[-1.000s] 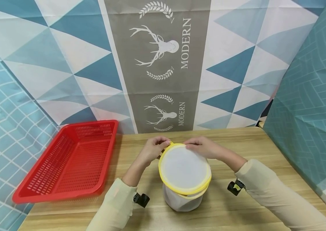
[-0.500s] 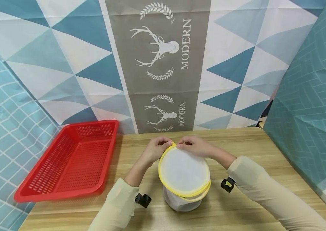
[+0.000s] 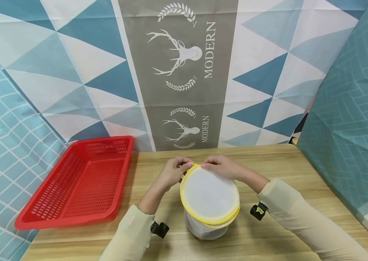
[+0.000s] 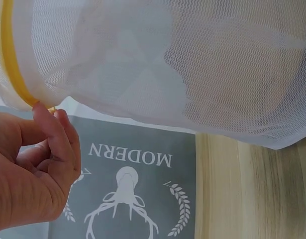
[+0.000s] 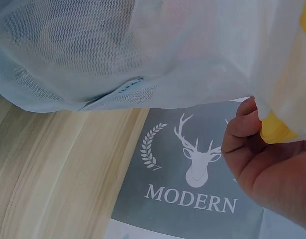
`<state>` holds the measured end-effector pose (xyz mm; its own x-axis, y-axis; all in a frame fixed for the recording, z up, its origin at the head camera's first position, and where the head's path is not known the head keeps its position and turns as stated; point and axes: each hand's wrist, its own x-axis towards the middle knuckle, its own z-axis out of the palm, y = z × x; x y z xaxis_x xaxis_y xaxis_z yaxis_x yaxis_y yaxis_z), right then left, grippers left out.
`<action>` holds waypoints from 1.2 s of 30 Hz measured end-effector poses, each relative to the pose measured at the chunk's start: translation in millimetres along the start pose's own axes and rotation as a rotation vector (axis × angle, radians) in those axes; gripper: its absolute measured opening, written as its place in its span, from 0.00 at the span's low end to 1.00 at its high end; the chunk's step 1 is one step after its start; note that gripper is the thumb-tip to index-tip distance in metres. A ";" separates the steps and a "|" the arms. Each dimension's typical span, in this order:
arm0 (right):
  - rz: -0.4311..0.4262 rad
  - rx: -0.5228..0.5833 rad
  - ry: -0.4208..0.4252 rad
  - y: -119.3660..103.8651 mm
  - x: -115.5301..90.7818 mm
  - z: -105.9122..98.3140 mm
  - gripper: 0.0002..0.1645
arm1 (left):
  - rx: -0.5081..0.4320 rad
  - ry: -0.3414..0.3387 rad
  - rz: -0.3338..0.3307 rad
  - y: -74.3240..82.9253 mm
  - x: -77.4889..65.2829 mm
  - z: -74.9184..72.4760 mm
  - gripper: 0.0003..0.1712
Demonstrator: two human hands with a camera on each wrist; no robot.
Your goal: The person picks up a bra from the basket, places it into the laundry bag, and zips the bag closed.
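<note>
- 2 hands are holding the far edge of 1 white mesh bag (image 3: pixel 205 229): the left hand (image 3: pixel 173 171) and the right hand (image 3: pixel 220 167), with only a small gap between them.
- The left hand is pinching the yellow rim (image 4: pixel 12 59) with curled fingers.
- The right hand is pinching the rim too, just to the right, its thumb pressing near the edge of the round lid (image 3: pixel 210 194).
- The bag is looking like a tube and seems to be standing on the worktop (image 3: pixel 285 170); its long way is running up and down, and its lid is facing up.
- From both hands, the bag is sitting on the side toward the person.
- A tiny yellow bit is poking out by the left fingertips; I am not managing to tell what it is.
- The red basket (image 3: pixel 60 222) is resting to the left, apart from the bag.
</note>
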<state>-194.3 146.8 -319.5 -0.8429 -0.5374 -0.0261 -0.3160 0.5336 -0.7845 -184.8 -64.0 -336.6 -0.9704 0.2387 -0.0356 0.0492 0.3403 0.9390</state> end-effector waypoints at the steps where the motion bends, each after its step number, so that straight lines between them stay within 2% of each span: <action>1: 0.003 -0.001 0.005 0.7 -0.2 -0.1 0.16 | 0.000 -0.001 -0.001 -0.5 -0.1 -0.2 0.10; 7: 0.002 -0.014 0.020 4.4 -0.7 -0.7 0.15 | -0.006 0.000 -0.016 -2.0 0.1 -1.6 0.10; 12: 0.017 0.031 0.012 3.4 0.0 -0.3 0.16 | -0.001 0.001 -0.009 -0.3 -0.5 -1.0 0.10; 17: 0.034 0.067 -0.012 2.0 3.7 1.6 0.17 | 0.000 0.001 0.006 1.8 -0.8 1.0 0.10; 24: -0.002 0.095 -0.057 1.6 5.5 3.6 0.16 | 0.035 0.018 0.031 2.9 -0.5 2.0 0.09; 36: -0.011 0.122 -0.017 1.9 4.2 6.6 0.18 | 0.014 0.031 0.069 -0.4 -0.2 0.0 0.10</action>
<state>-195.6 141.1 -325.2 -0.8318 -0.5545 -0.0271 -0.2687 0.4448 -0.8544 -184.6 -64.2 -337.0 -0.9715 0.2338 0.0393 0.1188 0.3366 0.9341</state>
